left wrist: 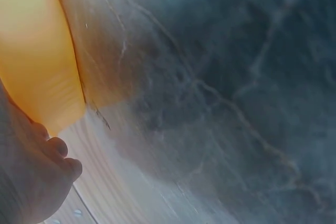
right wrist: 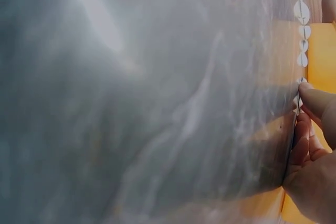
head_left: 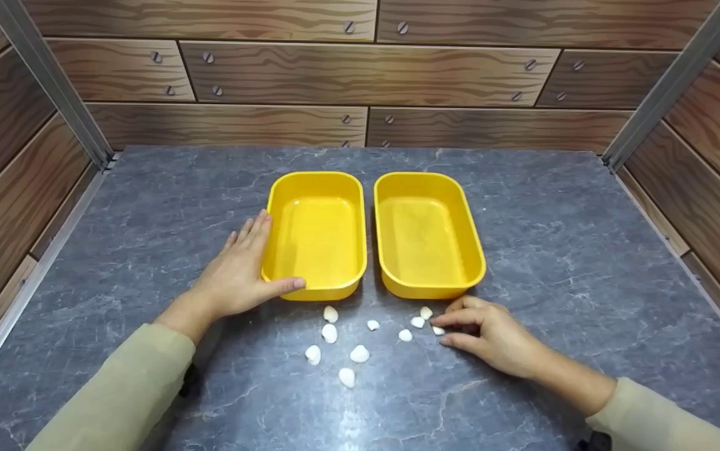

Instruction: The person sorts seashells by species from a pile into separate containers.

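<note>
My left hand (head_left: 237, 274) rests against the left side of the left yellow tray (head_left: 316, 292), fingers straight along the wall and thumb over the near rim. In the left wrist view, curled-looking fingertips (left wrist: 58, 147) show beside the yellow wall. Just in front of the right yellow tray (head_left: 425, 292), my right hand (head_left: 494, 335) pinches a small white seashell (head_left: 438, 331) at the tabletop between thumb and fingers. Close to it lie several more small shells (head_left: 417, 322). Larger white shells (head_left: 360, 354) are scattered in front of the left tray. Both trays hold nothing.
The trays stand side by side with a narrow gap on the grey marbled table (head_left: 541, 250). Wood-patterned panels (head_left: 366, 72) wall in the back and sides, with metal posts (head_left: 52, 81) at the corners.
</note>
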{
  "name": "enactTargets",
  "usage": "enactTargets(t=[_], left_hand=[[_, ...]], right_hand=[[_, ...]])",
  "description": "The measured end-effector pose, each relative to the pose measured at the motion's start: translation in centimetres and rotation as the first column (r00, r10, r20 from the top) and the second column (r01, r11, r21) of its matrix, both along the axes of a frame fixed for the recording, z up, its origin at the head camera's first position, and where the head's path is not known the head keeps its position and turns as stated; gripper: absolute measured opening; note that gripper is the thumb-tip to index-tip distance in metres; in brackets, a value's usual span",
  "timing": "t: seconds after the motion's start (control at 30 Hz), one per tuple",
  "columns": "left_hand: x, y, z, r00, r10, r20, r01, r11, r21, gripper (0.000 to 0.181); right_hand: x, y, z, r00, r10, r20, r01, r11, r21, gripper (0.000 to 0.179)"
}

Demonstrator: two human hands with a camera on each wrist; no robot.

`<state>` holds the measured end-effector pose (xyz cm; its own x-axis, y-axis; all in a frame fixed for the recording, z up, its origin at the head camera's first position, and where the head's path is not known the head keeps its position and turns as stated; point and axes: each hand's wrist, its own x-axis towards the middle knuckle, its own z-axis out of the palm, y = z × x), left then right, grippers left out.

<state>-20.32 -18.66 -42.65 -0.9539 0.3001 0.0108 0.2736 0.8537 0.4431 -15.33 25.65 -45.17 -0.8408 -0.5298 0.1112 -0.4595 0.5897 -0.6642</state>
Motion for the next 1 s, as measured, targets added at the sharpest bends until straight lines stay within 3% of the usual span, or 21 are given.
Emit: enactTargets(t=[0.33,0.6,0.83,1.0], left_hand=[[0.2,0.4,-0.1,1.000,0.007,0.012,-0.007,1.000,-0.012,0.127],[0.0,0.4,0.2,1.000,0.007,0.001,-0.007,1.000,-0.016,0.129],[0.0,0.2,0.2,1.000,0.011,0.010,-0.011,1.000,-0.028,0.131],[0.0,0.3,0.2,1.000,0.008,-0.003,-0.008,1.000,-0.025,0.133]], right_hand=[[0.6,0.0,-0.1,0.999,0.013,-0.050,-0.013,1.000,-0.014,0.012],[0.2,-0.3,0.4,0.996,0.054,-0.074,-0.055,0.998,-0.016,0.012],[0.3,-0.5,0.7,0.997,0.073,-0.039,-0.073,0.997,-0.012,0.012],[0.7,-0.4,1.0,0.995,0.076,0.061,-0.071,0.993,-0.090,0.013]])
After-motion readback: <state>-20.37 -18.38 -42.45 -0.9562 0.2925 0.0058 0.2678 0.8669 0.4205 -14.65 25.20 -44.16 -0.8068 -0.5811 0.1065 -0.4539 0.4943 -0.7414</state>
